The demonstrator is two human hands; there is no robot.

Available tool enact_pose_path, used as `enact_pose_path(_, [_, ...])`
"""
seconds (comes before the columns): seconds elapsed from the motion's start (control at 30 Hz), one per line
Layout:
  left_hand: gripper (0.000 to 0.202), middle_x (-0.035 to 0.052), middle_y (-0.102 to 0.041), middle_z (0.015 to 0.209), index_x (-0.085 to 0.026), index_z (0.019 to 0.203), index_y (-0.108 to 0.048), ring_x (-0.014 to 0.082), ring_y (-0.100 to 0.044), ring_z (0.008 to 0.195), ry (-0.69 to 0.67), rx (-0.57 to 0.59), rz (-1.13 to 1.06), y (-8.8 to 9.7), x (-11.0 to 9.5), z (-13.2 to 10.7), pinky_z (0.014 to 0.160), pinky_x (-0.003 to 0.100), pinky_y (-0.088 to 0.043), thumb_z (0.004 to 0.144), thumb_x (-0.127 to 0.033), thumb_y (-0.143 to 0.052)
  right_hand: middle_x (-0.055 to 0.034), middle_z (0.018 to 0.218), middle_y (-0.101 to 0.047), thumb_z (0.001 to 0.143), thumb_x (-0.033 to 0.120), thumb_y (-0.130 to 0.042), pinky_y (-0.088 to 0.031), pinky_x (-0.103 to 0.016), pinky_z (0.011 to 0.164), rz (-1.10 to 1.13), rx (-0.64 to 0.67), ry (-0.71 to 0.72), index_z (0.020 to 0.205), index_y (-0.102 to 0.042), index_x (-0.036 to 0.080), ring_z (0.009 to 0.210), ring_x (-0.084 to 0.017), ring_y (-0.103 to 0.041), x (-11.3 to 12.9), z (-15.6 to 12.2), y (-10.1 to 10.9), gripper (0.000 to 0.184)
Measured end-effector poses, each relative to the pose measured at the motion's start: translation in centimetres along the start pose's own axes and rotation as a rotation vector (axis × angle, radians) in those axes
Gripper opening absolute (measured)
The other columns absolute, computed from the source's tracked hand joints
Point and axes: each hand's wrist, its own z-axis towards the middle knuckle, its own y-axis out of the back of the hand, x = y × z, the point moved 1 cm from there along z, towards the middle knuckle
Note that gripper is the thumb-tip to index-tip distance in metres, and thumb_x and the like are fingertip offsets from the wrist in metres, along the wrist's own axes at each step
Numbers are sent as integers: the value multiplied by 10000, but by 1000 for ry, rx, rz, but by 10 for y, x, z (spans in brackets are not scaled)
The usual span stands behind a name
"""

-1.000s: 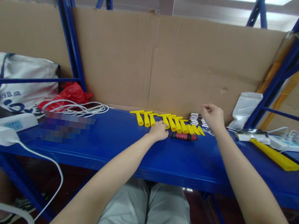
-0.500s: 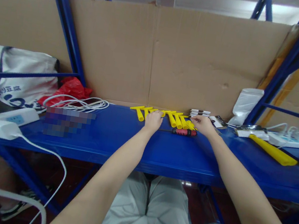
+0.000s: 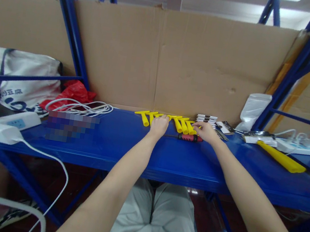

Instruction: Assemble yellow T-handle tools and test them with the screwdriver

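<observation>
My left hand (image 3: 158, 126) lies on a row of yellow pegs (image 3: 184, 125). The fingers are bent down over the pegs. I cannot tell if they hold 1 or just touch. My right hand (image 3: 207, 132) is at the right end of the row. Its fingers are curled in close on the last pegs, and I cannot tell if it holds 1 either.

The pegs lie side by side at the back of the blue shelf (image 3: 166, 159), near the cardboard (image 3: 180, 65). Some show between my 2 hands, and some show to the left of my left hand.

A red screwdriver (image 3: 189, 137) lies just in front of the pegs, right beside my right hand. A small white stack (image 3: 206, 118) sits just behind that hand.

Far to the right are a white pouch (image 3: 255, 106) and a long yellow bar (image 3: 280, 157). To the left are a white cable (image 3: 82, 106), a red bag (image 3: 72, 93), a white tote (image 3: 23, 75) and a power strip (image 3: 3, 123).
</observation>
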Motion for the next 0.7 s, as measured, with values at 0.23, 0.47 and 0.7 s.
enact_pose_path(0.23, [286,108,-572,1121,-164,1036,-571,202,-597,989,-40,-53,-121,4,-4,-1,832,299,-453,932,-217,-311,-54,758,-696,760,151,-518,-491,-298,742,81,2,-13,859,-707,164,751,-180,-649,4,-1,-1,214])
enact_pose_path(0.47, [217,98,-587,1097,-160,943,-570,179,-568,1044,-120,-252,-325,9,-2,0,894,290,-445,919,-187,-356,-61,784,-697,750,115,-532,-496,-298,748,175,1,-83,876,-694,135,728,-163,-642,9,-1,-1,206])
enact_pose_path(0.7, [190,90,-605,1107,-176,923,-563,166,-541,1114,-275,-405,-474,19,-15,-7,975,327,-423,913,-174,-373,-48,733,-683,857,197,-486,-502,-248,665,578,5,-312,808,-617,155,659,-130,-636,11,2,-7,146])
